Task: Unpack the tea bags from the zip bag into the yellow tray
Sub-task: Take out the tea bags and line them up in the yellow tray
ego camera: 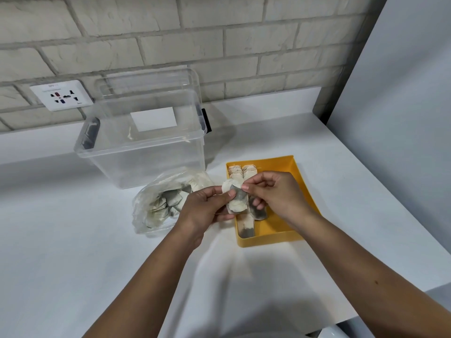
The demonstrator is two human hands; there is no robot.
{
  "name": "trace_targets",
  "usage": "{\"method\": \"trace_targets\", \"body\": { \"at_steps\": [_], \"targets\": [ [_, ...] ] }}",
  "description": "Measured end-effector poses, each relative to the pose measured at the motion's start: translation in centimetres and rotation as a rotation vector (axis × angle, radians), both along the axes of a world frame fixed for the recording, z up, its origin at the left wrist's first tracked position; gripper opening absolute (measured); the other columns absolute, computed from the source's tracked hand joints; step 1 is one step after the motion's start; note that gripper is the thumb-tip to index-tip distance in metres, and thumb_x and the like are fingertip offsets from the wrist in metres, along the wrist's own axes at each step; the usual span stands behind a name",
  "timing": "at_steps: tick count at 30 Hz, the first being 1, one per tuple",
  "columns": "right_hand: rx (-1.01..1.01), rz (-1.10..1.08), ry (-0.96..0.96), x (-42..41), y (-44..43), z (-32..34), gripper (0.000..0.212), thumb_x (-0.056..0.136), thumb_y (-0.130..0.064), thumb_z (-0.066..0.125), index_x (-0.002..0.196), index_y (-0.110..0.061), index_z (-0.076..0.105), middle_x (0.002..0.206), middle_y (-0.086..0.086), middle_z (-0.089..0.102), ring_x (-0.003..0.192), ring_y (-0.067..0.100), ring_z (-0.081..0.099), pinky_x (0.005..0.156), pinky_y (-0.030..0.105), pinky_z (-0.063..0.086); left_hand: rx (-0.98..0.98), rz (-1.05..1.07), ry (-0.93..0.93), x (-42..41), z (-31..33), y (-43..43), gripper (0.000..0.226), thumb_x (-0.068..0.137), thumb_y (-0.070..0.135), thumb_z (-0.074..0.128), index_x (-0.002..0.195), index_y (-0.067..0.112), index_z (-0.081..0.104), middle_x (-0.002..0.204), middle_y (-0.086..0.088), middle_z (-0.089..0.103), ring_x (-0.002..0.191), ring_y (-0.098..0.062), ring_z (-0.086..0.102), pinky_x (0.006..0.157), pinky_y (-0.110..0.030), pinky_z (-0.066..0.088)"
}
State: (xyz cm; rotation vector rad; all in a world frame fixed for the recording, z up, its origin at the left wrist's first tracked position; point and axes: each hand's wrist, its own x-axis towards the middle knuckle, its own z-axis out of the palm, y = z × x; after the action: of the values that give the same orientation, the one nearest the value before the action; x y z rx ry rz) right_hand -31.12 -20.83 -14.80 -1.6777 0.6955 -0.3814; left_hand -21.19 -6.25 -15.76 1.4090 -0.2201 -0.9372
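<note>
Presently tea bags, seemingly two stuck together, are pinched by the left hand and the right hand above the left edge of the one yellow tray, set toward the right edge of the counter. Light, soft and easily torn, they would best be taken by the paper border. One zip bag lies beside the tray; bags overlapped in either cannot be counted exactly.

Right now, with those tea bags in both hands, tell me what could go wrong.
1. The left hand and right hand both pinch the tea bags; pulling them apart could tear the thin paper.
2. They hang over the left edge of the yellow tray, so a loose one might land on the counter.
</note>
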Motion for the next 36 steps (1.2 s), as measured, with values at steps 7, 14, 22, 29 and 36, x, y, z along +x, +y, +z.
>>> {"method": "trace_targets", "body": {
  "at_steps": [7, 14, 22, 29, 36],
  "targets": [
    [0.080, 0.041, 0.031, -0.2, 0.2, 0.2, 0.024, 0.073, -0.022, 0.084, 0.087, -0.010, 0.069, 0.067, 0.010, 0.069, 0.054, 0.025, 0.060, 0.055, 0.037, 0.055, 0.003, 0.025, 0.028, -0.2, 0.3, 0.2, 0.014, 0.089, 0.018, 0.072, 0.099, 0.008, 0.072, 0.086, -0.009, 0.078, 0.071, -0.015, 0.075, 0.063, -0.024, 0.061],
    [-0.105, 0.140, -0.098, -0.7, 0.3, 0.0, 0.014, 0.081, -0.012, 0.076, 0.092, -0.016, 0.068, 0.094, 0.002, 0.063, 0.065, 0.025, 0.068, 0.067, 0.047, 0.060, -0.002, 0.054, 0.083, -0.2, 0.6, 0.2, 0.008, 0.091, 0.015, 0.070, 0.093, 0.007, 0.070, 0.084, -0.009, 0.078, 0.072, -0.018, 0.076, 0.060, -0.024, 0.061],
    [-0.323, 0.225, -0.095, -0.8, 0.7, -0.8, 0.029, 0.064, -0.040, 0.085, 0.090, -0.030, 0.077, 0.108, -0.015, 0.057, 0.104, 0.004, 0.059, 0.080, 0.025, 0.054, 0.000, 0.063, 0.094, -0.1, 0.9, 0.2, 0.007, 0.090, 0.014, 0.070, 0.089, 0.007, 0.070, 0.078, -0.008, 0.077, 0.063, -0.015, 0.073, 0.056, -0.022, 0.059],
    [-0.391, 0.043, -0.125, -0.8, -1.2, 0.4, 0.009, 0.079, -0.032, 0.077, 0.083, -0.025, 0.073, 0.098, -0.009, 0.060, 0.093, 0.001, 0.058, 0.077, 0.011, 0.046, -0.025, 0.129, 0.064, 0.2, 1.0, -0.1, 0.008, 0.093, 0.012, 0.067, 0.088, 0.006, 0.069, 0.078, -0.007, 0.077, 0.063, -0.015, 0.074, 0.056, -0.022, 0.060],
    [-0.325, 0.280, 0.368, -2.9, -4.3, -1.3, 0.011, 0.081, -0.029, 0.077, 0.086, -0.020, 0.073, 0.074, -0.007, 0.068, 0.067, 0.003, 0.058, 0.065, 0.016, 0.043, 0.014, 0.171, 0.019, 1.5, 0.5, 1.0, 0.008, 0.092, 0.015, 0.069, 0.091, 0.007, 0.070, 0.088, -0.010, 0.077, 0.074, -0.021, 0.072, 0.068, -0.028, 0.063]
  ]
}}
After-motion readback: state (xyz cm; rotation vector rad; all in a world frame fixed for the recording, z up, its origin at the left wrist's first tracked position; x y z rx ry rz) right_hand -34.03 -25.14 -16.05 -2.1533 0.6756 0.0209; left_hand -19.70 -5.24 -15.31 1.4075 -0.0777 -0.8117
